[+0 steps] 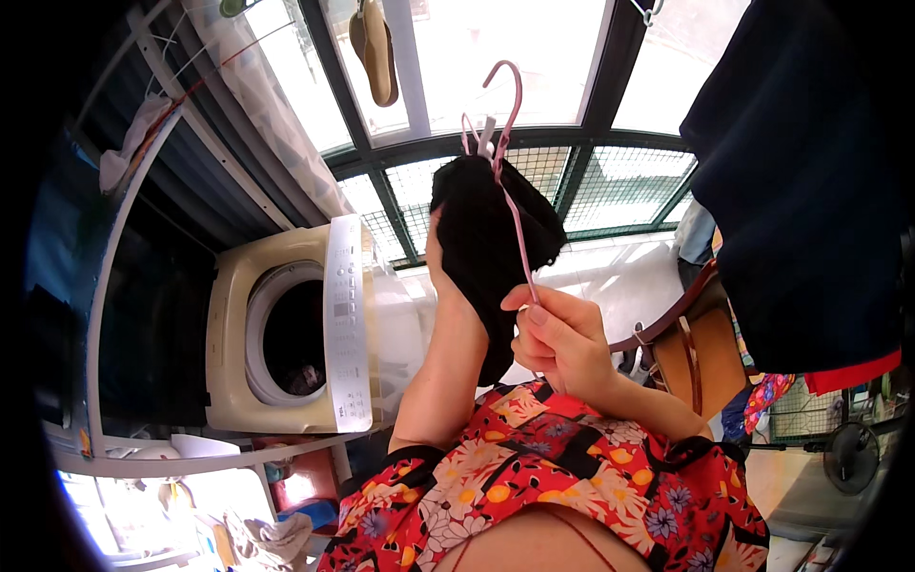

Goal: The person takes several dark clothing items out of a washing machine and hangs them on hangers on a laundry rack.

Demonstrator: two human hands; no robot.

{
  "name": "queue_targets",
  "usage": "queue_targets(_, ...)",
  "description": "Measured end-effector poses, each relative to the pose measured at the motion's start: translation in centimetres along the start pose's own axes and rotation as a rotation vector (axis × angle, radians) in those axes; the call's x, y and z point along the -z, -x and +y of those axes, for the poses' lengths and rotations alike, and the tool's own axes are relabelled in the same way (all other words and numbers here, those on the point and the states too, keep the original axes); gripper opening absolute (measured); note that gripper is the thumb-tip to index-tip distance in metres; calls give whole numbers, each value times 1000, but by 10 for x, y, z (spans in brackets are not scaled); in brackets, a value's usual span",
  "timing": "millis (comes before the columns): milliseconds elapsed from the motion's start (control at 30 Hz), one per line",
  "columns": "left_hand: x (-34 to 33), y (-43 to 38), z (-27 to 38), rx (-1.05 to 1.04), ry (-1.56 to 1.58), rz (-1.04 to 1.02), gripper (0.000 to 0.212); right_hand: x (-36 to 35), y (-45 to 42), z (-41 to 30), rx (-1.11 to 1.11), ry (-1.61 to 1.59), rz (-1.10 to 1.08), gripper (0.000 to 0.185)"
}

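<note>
A black cloth garment [475,236] hangs in front of me, its upper edge near the window. My left hand [435,247] holds it from the left; the fingers are hidden behind the cloth. My right hand [561,336] pinches the lower wire of a pink hanger [516,222] between thumb and fingers. The hanger's hook points up, and its wire runs down across the front of the garment. Beside that hook, at the garment's top, are a second, smaller pink hook [467,132] and a whitish tag or clip [487,137].
A top-loading washing machine [350,322] stands open at left, some cloth [307,379] in its drum. Dark clothing [793,193] hangs close on the right, above a wooden chair [697,365]. Shoe soles [373,53] hang at the window frame [493,136]. A black fan [851,457] is at lower right.
</note>
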State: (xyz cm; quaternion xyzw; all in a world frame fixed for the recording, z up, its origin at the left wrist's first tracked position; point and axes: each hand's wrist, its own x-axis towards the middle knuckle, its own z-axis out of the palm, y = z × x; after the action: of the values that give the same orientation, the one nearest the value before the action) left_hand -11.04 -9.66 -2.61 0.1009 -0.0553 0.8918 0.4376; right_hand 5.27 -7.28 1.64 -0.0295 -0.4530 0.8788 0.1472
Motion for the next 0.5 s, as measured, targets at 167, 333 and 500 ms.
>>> queue_targets(167, -13, 12, -39, 107, -228, 193, 40, 7, 17, 20, -161, 208, -73, 23)
queue_targets(333, -33, -33, -28, 119, -393, 175, 29, 14, 19, 36, -258, 301, -112, 22)
queue_targets(500, -63, -58, -45, -17, -1246, -236, 41, 15, 17, 34, -289, 302, -176, 21)
